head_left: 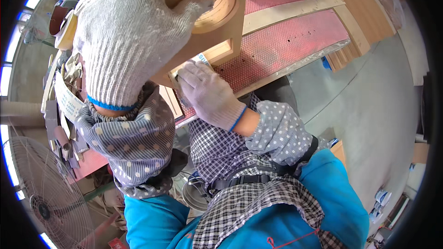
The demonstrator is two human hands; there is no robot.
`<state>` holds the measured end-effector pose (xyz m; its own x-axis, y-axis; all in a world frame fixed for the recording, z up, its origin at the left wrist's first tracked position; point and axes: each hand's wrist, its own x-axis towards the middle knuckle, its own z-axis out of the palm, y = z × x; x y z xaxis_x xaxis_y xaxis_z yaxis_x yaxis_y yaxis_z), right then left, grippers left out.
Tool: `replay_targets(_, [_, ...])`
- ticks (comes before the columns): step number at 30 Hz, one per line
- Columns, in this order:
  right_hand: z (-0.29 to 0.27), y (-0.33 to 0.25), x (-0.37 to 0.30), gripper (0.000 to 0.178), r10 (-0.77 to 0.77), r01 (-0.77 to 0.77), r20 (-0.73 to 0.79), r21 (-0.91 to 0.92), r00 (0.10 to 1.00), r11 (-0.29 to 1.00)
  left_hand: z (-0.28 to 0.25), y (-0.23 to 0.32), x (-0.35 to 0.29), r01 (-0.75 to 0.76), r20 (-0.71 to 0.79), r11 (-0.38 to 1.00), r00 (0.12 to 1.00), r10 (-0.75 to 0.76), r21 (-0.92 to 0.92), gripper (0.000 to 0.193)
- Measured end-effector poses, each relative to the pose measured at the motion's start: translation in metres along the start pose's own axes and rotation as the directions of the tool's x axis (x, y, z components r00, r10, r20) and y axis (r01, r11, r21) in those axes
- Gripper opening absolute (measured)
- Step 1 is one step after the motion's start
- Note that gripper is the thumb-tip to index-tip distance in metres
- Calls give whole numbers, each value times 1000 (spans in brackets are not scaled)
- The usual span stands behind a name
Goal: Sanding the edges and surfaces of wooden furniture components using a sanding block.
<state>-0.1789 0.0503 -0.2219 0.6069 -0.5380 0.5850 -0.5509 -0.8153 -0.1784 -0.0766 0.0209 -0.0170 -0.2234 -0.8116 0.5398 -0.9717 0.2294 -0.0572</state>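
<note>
My left hand (pixel 127 32), in a white knitted glove, grips a brown wooden panel (pixel 203 44) with a round opening. Its thumb reaches over the opening's edge, while the other fingers are mostly hidden. The panel stands tilted above the red worktop. At its lower end my right hand (pixel 210 94), in a thin pale glove, is closed with fingers bent over a piece of sandpaper (pixel 201 58). Part of the sandpaper's white printed backing shows above the fingers, close against the wood.
The red, honeycomb-textured worktop (pixel 295 37) carries a pale wooden strip (pixel 290 13). Curved wooden panels (pixel 360 0) are stacked at the far right. On the left are a roll of yellowish material (pixel 67 30), piled abrasive scraps (pixel 57 124) and a large caged fan (pixel 44 205).
</note>
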Motion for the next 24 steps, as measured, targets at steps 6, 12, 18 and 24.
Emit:
replay_targets(6, [-4,3,47,28,356,-301,628,-198,692,933,4,3,7,37,101,992,995,-25,-118,59])
replay_targets(12, [2,20,-12,32,72,-72,-19,-24,997,997,-15,29,3,-17,-34,999,999,16,-42,46])
replay_targets(18, [-21,28,37,29,424,-341,535,-252,731,906,-10,27,7,84,-34,995,996,-86,-57,38])
replay_targets(24, [-5,35,-8,22,149,-149,-2,-87,989,985,-13,32,0,-40,-110,996,993,31,-77,42])
